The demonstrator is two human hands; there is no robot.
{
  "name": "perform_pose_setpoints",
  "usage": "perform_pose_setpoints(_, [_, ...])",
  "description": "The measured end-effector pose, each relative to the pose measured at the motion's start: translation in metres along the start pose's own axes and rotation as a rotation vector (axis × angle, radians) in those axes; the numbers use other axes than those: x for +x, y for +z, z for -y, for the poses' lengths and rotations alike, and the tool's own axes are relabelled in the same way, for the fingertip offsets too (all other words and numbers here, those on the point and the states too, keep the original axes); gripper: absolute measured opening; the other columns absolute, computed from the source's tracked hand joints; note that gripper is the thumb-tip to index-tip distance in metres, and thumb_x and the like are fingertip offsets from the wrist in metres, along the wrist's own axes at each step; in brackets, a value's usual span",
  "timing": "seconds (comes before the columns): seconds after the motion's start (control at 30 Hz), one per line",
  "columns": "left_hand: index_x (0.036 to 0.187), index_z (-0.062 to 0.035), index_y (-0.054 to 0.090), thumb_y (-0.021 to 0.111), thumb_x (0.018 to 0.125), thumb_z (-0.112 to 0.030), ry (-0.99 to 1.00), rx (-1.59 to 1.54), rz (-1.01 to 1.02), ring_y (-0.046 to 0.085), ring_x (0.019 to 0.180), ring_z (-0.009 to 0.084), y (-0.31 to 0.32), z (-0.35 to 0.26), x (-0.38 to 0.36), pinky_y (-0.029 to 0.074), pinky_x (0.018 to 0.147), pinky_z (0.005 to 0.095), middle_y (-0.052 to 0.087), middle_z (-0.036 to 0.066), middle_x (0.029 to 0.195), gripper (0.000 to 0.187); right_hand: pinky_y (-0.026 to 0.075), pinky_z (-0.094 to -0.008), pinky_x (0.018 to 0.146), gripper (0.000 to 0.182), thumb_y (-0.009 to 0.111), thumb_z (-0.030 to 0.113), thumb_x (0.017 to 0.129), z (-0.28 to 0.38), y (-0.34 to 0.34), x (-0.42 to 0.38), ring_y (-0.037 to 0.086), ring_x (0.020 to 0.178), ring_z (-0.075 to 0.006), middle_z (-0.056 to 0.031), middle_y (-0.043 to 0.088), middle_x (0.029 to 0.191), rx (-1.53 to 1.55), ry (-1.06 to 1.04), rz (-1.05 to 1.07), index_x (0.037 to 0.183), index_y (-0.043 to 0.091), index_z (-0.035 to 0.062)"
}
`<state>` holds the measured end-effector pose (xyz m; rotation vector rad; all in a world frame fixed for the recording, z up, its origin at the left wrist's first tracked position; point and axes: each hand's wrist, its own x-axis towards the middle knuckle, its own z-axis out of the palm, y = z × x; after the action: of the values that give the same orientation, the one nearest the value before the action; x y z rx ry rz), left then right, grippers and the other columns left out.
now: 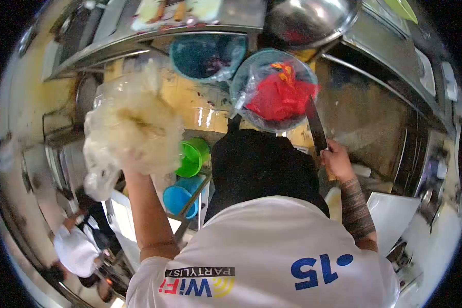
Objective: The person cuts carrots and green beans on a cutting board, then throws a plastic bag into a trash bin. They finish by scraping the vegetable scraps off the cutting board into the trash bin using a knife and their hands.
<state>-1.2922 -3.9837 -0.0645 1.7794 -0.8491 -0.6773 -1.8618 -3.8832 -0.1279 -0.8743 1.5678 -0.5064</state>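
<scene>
A large, cloudy plastic bag (133, 123) with pale contents hangs from my left hand (135, 163), whose fingers are mostly hidden behind the plastic. My right hand (337, 160) is wrapped round the handle of a long dark-bladed knife (315, 123), its blade pointing up and away from me. Beside the blade tip, a plastic-lined tub (241, 102) holds a bright red bag (277, 97) with some orange on top. To its left is a teal tub (182, 56) with a clear liner and dark scraps inside.
A metal table (241, 20) with a white cutting board (205, 11) stands ahead, beside a large steel bowl (313, 20). Green (192, 156) and blue (182, 197) buckets are at my left. Another person (77, 249) is at the lower left.
</scene>
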Motion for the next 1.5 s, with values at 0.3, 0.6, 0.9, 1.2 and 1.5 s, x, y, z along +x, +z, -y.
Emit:
perform_pose_setpoints(0.3, [0.128,0.004,0.061,0.066,0.086,-0.008,-0.047,0.153,0.744,0.067,0.111,0.0349,0.301,0.069,0.022,0.053,0.096,0.0454,0.069,0.023,0.121,0.044,0.048,-0.0265,0.062,0.06,0.06,0.006,0.092,0.057,0.046,-0.084,0.053,0.073,-0.0097,-0.0055,0.064,0.102,0.626,0.281,-0.286,0.151,0.049,0.0067])
perform_pose_setpoints(0.6, [0.145,-0.0085,0.054,0.073,0.088,-0.025,0.289,0.613,1.078,0.072,0.101,0.0346,0.402,0.244,-0.032,0.056,0.088,0.0432,0.072,0.023,0.114,0.062,0.056,-0.0516,0.082,0.046,0.062,0.011,0.095,0.081,0.085,-0.052,0.069,0.097,-0.0461,-0.0267,0.069,0.116,-0.419,0.293,-0.31,0.14,0.057,0.0104])
perform_pose_setpoints(0.9, [0.134,-0.0061,0.062,0.071,0.089,-0.014,0.067,0.615,1.042,0.069,0.11,0.0333,0.179,0.255,0.097,0.055,0.095,0.0406,0.068,0.021,0.125,0.046,0.055,-0.0537,0.084,0.043,0.06,0.015,0.089,-0.013,0.106,0.178,0.068,0.098,-0.0429,-0.0224,0.071,0.108,-0.837,-0.024,-0.062,0.132,0.063,0.0132])
perform_pose_setpoints(1.2, [0.135,-0.0017,0.06,0.067,0.094,-0.015,-0.493,0.716,0.633,0.069,0.108,0.0251,0.001,0.244,0.069,0.054,0.092,0.0349,0.07,0.016,0.119,0.043,0.052,-0.0465,0.104,0.038,0.055,0.014,0.091,-0.091,0.184,0.397,0.063,0.124,-0.0359,-0.0195,0.068,0.129,-0.91,0.231,0.118,0.125,0.069,0.001])
perform_pose_setpoints(1.5, [0.093,-0.0047,0.063,0.069,0.092,-0.018,-0.679,0.095,0.611,0.067,0.074,0.0232,0.115,0.338,0.113,0.058,0.07,0.0373,0.068,0.011,0.082,0.014,0.052,-0.0509,0.095,0.038,0.052,0.014,0.098,-0.138,0.139,0.308,0.065,0.113,-0.0432,-0.0249,0.065,0.128,-0.698,-0.14,0.046,0.135,0.058,0.0048])
